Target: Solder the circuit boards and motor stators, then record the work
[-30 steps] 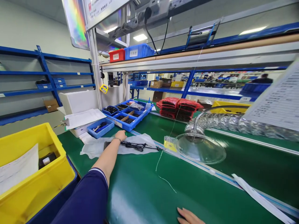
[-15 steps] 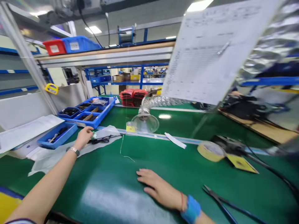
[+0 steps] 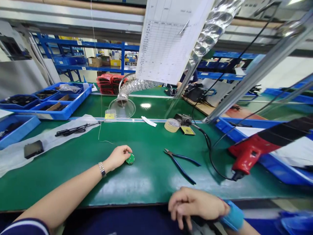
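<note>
My left hand (image 3: 117, 158) pinches a small round green circuit board (image 3: 131, 159) between thumb and fingers, just above the green mat of the bench (image 3: 144, 169). A metal watch sits on that wrist. At the front edge of the bench is my right hand (image 3: 195, 203), a blue band round its wrist. Its fingers are loosely bent and apart, slightly blurred, with nothing visible in them. Beyond it lie pliers (image 3: 179, 160) with blue handles, their jaws pointing away to the left.
On the left, a black cable (image 3: 73, 130) and a dark box (image 3: 33, 149) lie on a white sheet near blue bins (image 3: 66, 112). Further back are a fume hood (image 3: 122, 109) and a tape roll (image 3: 172, 125). At right hangs a red power tool (image 3: 249, 155).
My left hand has come from the white sheet to the middle of the bench with the circuit board. My right hand has moved back to the front edge. The view has swung right and down.
</note>
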Demonstrator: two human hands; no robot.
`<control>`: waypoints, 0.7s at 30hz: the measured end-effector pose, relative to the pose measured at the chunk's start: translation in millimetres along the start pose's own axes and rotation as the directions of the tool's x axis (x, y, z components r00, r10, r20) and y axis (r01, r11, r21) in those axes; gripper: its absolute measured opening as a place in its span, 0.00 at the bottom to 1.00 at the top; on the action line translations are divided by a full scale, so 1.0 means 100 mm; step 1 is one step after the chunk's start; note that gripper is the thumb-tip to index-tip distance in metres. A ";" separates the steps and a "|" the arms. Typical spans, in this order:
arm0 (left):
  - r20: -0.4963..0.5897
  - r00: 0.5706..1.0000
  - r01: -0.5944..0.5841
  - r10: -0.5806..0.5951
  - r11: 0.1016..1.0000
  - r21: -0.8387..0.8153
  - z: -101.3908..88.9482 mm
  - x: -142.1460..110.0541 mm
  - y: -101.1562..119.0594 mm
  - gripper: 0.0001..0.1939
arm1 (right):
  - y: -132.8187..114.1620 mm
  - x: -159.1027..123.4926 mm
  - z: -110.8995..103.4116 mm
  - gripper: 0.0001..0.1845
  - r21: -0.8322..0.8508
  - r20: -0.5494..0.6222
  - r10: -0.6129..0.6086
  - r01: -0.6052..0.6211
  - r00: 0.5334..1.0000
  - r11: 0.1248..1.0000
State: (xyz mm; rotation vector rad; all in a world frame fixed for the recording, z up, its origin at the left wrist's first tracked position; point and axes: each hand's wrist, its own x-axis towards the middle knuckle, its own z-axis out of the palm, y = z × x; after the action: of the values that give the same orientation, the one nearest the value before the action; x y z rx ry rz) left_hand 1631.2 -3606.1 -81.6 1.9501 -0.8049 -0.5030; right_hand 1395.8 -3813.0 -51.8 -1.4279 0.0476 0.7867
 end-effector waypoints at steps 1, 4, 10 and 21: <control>-0.015 1.000 -0.018 0.019 1.000 0.021 0.01 -0.01 -0.02 0.05 | 0.00 -0.04 0.02 0.21 0.000 -0.102 -0.062 0.062 0.993 0.998; -0.078 0.992 -0.086 0.094 0.991 0.103 -0.05 -0.03 -0.07 0.07 | -0.10 0.16 0.11 0.19 -0.082 -0.327 -0.251 0.237 0.911 0.968; -0.119 0.974 -0.166 0.193 0.965 0.201 -0.22 -0.13 -0.21 0.10 | -0.33 1.09 0.30 0.22 -0.140 -0.302 -0.464 0.443 0.833 0.886; 0.236 0.916 -0.398 0.325 0.811 0.429 -0.07 -0.25 -0.18 0.21 | -0.22 0.32 -0.61 0.20 0.136 -0.537 -0.259 0.386 0.803 0.913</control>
State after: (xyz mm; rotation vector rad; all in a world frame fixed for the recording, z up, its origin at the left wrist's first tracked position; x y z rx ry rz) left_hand 1623.7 -3577.7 -94.1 2.1300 -1.4782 -0.2340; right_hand 1457.0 -3851.6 -60.0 -1.3287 0.2887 0.0930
